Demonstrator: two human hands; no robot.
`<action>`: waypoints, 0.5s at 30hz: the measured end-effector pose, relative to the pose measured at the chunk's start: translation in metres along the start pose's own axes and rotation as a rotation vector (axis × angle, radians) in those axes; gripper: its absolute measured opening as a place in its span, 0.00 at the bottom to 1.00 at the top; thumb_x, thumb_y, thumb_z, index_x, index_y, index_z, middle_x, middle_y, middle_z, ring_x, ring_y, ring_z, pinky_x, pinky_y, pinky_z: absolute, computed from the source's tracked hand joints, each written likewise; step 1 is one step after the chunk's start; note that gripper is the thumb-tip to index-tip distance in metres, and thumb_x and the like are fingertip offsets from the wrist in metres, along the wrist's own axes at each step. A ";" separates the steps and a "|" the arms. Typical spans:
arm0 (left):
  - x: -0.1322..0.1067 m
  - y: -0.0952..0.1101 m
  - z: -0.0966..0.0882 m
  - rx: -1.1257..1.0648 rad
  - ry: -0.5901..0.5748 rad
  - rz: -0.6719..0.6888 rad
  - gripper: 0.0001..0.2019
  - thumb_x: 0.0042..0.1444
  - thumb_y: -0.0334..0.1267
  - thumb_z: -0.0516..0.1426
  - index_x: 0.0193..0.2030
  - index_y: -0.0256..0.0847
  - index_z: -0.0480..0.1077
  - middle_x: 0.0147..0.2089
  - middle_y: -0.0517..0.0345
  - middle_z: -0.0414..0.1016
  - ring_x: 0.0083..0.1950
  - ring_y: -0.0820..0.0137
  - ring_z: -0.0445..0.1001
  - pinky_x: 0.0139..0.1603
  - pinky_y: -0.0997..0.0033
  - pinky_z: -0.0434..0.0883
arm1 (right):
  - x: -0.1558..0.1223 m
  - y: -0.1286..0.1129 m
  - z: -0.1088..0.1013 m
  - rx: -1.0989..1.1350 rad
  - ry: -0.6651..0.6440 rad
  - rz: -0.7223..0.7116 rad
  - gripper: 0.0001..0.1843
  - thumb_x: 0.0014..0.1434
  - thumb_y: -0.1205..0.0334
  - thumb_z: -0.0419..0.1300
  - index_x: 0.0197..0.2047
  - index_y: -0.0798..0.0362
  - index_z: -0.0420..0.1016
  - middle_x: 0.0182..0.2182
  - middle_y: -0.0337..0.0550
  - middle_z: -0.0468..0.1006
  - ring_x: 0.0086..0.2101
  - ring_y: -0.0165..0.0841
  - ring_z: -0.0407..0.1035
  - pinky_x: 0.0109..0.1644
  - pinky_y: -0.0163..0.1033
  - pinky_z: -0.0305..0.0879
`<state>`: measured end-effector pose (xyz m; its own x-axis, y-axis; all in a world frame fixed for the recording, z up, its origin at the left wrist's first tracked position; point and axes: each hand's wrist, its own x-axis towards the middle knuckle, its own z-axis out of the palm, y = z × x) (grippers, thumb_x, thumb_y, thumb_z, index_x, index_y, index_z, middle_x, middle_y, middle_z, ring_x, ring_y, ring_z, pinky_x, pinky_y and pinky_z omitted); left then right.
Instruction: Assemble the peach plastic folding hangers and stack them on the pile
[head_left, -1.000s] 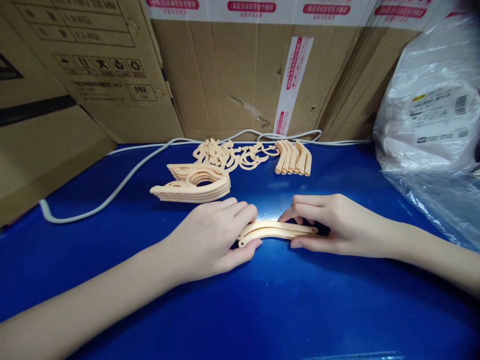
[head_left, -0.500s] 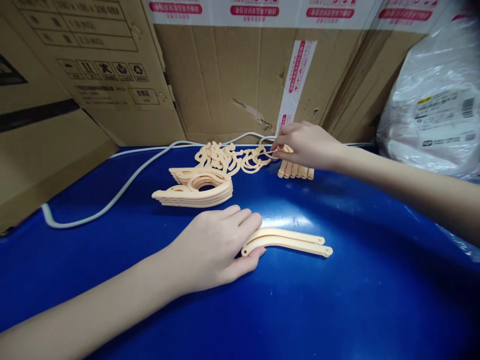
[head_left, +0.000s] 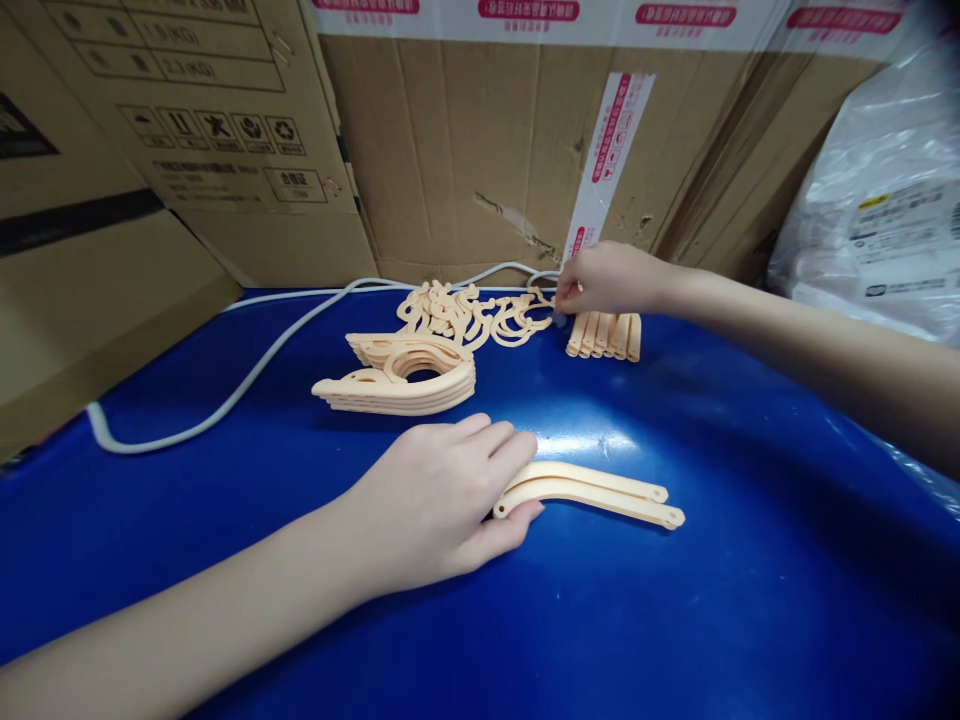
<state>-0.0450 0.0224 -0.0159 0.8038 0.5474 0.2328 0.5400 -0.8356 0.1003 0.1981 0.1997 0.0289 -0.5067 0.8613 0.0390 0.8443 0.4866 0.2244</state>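
Observation:
My left hand [head_left: 442, 495] grips the near end of two curved peach plastic arms [head_left: 600, 492] that lie side by side on the blue table [head_left: 525, 620]. My right hand [head_left: 604, 278] reaches to the back of the table, fingers pinched on a peach hook piece at the edge of a loose pile of hooks [head_left: 472, 312]. Just under that hand lies a row of short peach tube-like pieces [head_left: 606, 336]. A stack of curved peach hanger bodies [head_left: 401, 375] sits left of centre.
Cardboard boxes [head_left: 465, 140] wall off the back and left. A white cable [head_left: 247, 365] runs along the table's back edge and curves to the left. A clear plastic bag with labels [head_left: 885, 210] stands at the right.
My right hand let go of the two curved arms and went to the hook pile at the back, where it now pinches a hook. My left hand stays on the arms.

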 end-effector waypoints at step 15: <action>-0.001 0.003 0.002 0.008 0.036 -0.010 0.07 0.64 0.41 0.55 0.40 0.39 0.66 0.32 0.62 0.70 0.31 0.70 0.69 0.28 0.68 0.60 | -0.131 -0.028 -0.005 0.376 0.233 -0.344 0.13 0.65 0.54 0.59 0.34 0.51 0.81 0.31 0.43 0.80 0.33 0.36 0.73 0.40 0.42 0.58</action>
<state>-0.0443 0.0195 -0.0176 0.7891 0.5535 0.2662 0.5499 -0.8298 0.0954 0.2400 0.0730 0.0222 -0.7530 0.6090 0.2491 0.6057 0.7895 -0.0992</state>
